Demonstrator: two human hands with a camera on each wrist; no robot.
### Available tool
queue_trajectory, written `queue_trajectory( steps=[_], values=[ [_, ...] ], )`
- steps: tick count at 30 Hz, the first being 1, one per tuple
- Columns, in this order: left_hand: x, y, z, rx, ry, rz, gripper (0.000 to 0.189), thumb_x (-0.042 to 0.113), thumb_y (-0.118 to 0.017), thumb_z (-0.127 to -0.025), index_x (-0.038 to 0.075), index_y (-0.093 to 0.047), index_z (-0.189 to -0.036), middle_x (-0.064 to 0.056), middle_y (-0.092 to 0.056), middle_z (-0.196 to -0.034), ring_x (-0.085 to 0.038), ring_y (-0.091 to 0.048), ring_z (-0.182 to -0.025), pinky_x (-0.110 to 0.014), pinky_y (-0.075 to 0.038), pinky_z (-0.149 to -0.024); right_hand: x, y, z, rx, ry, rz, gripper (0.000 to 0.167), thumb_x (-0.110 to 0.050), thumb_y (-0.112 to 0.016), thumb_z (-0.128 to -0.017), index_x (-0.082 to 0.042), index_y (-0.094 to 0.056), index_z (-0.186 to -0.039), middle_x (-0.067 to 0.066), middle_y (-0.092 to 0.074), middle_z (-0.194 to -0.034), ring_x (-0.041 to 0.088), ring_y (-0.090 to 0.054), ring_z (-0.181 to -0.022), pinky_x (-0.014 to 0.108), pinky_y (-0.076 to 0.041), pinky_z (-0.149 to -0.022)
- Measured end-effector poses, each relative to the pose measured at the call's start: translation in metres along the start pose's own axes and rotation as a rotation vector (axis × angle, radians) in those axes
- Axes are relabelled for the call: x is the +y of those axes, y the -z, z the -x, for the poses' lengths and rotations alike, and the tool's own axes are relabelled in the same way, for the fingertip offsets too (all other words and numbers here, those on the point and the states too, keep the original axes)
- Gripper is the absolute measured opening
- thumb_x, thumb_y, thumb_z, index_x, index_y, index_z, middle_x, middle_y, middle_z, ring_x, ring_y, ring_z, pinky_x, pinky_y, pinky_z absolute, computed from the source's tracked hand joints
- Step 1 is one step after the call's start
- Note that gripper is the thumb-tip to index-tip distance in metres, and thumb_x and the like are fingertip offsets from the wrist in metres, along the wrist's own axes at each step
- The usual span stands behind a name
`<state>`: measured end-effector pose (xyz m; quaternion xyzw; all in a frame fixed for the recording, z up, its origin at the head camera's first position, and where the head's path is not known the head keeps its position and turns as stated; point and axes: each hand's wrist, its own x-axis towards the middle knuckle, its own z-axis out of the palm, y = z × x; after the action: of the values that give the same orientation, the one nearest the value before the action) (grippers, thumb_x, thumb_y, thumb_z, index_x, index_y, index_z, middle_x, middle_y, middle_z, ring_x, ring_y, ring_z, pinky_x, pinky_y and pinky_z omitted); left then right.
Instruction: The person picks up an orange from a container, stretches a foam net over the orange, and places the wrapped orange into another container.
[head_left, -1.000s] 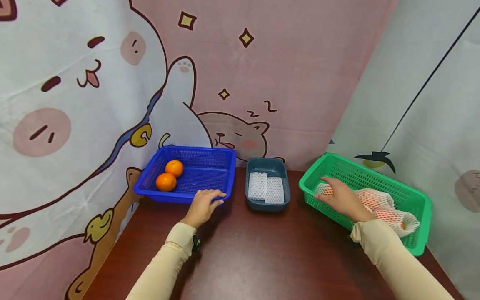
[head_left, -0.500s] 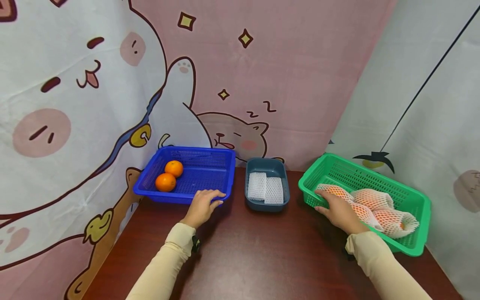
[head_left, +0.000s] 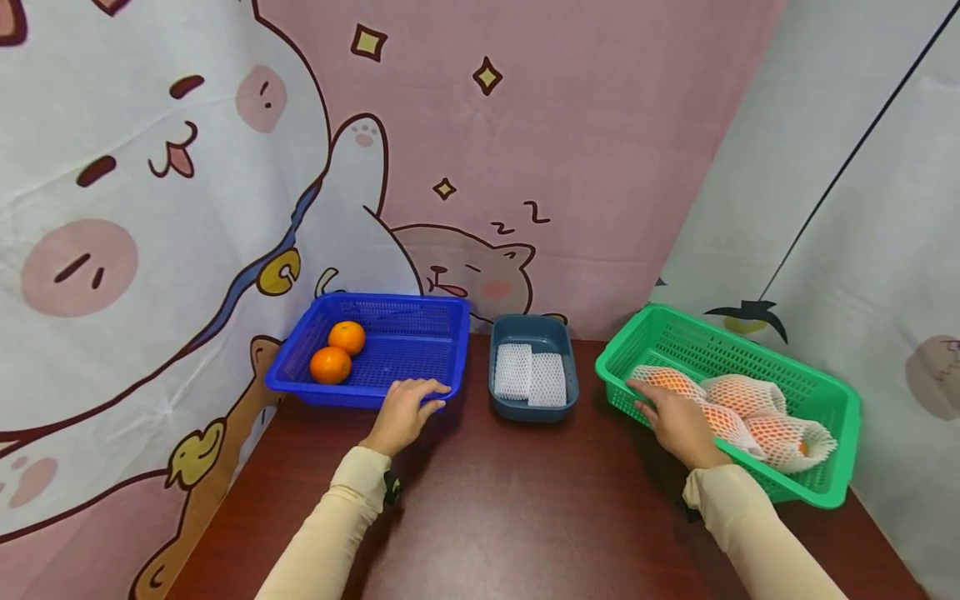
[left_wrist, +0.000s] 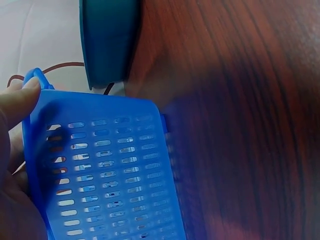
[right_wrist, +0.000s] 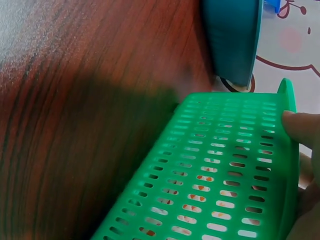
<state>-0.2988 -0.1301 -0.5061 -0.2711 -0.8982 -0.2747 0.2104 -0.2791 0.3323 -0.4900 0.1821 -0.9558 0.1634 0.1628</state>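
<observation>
As your left hand [head_left: 405, 414] grips the blue basket [head_left: 412, 354] at the far-left corner of the tabletop [head_left: 517, 508], your right hand [head_left: 678, 425] clasps the green basket [head_left: 738, 354] by the right edge.

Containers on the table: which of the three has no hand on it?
The small grey-blue tub in the middle, holding white foam nets. The left hand grips the blue basket, the right hand the green basket.
</observation>
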Motion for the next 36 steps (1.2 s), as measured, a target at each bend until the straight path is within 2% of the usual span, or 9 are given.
queue_trajectory(
  steps=[5, 13, 16, 21, 27, 33, 36],
  values=[
    [0.003, 0.004, -0.003, -0.032, 0.041, 0.029, 0.022, 0.01, -0.076, -0.084, 0.016, -0.073, -0.105, -0.002, -0.072, -0.102, -0.027, -0.063, -0.091, -0.041, -0.04, -0.08, 0.0, -0.002, -0.001, 0.037, 0.017, 0.027, 0.045, -0.011, -0.069, -0.089, -0.012, -0.059, -0.133, 0.02, -0.065, -0.119, 0.037, -0.066, -0.088, 0.052, -0.05, -0.064],
    [0.003, 0.013, -0.01, -0.144, 0.1, 0.083, 0.025, 0.022, -0.073, -0.088, 0.017, -0.071, -0.112, 0.001, -0.069, -0.112, -0.022, -0.061, -0.109, -0.046, -0.04, -0.095, 0.001, -0.006, 0.004, 0.044, 0.008, 0.024, 0.044, -0.012, -0.068, -0.09, -0.012, -0.059, -0.133, 0.02, -0.065, -0.119, 0.036, -0.066, -0.087, 0.051, -0.049, -0.061],
    [0.001, 0.019, -0.013, -0.182, 0.115, 0.117, 0.028, 0.024, -0.072, -0.089, 0.014, -0.07, -0.115, -0.001, -0.068, -0.115, -0.022, -0.06, -0.112, -0.044, -0.041, -0.099, 0.002, -0.006, 0.004, 0.024, -0.001, 0.024, 0.045, -0.012, -0.068, -0.091, -0.013, -0.058, -0.134, 0.02, -0.064, -0.12, 0.032, -0.066, -0.079, 0.044, -0.048, -0.055],
    [-0.007, 0.037, -0.023, -0.215, 0.136, 0.12, 0.028, 0.024, -0.07, -0.09, 0.011, -0.069, -0.115, -0.004, -0.067, -0.115, -0.026, -0.061, -0.109, -0.043, -0.044, -0.096, 0.002, -0.004, 0.002, -0.006, -0.008, 0.017, 0.046, -0.013, -0.067, -0.091, -0.014, -0.057, -0.136, 0.02, -0.063, -0.123, 0.019, -0.059, -0.064, 0.032, -0.037, -0.049],
    [-0.034, 0.06, -0.034, -0.196, 0.225, 0.039, 0.028, 0.023, -0.071, -0.09, 0.009, -0.069, -0.115, -0.008, -0.067, -0.115, -0.032, -0.062, -0.104, -0.046, -0.047, -0.09, 0.001, -0.002, 0.001, -0.026, -0.027, 0.01, 0.046, -0.014, -0.066, -0.092, -0.014, -0.056, -0.136, 0.02, -0.063, -0.124, 0.017, -0.057, -0.062, 0.031, -0.036, -0.048],
    [-0.075, 0.08, -0.031, -0.178, 0.325, -0.065, 0.031, 0.02, -0.071, -0.089, 0.005, -0.068, -0.116, -0.014, -0.065, -0.118, -0.035, -0.057, -0.113, -0.05, -0.042, -0.096, 0.002, -0.004, 0.001, -0.009, -0.007, 0.019, 0.045, -0.014, -0.067, -0.091, -0.013, -0.057, -0.135, 0.02, -0.062, -0.124, 0.033, -0.066, -0.084, 0.042, -0.047, -0.056],
    [-0.092, 0.088, -0.027, -0.17, 0.395, -0.14, 0.035, 0.02, -0.072, -0.088, 0.004, -0.067, -0.118, -0.018, -0.063, -0.12, -0.04, -0.055, -0.114, -0.055, -0.041, -0.096, 0.002, -0.004, 0.001, -0.003, -0.003, 0.019, 0.045, -0.014, -0.067, -0.091, -0.013, -0.057, -0.135, 0.02, -0.062, -0.124, 0.035, -0.066, -0.088, 0.045, -0.049, -0.059]
  ],
)
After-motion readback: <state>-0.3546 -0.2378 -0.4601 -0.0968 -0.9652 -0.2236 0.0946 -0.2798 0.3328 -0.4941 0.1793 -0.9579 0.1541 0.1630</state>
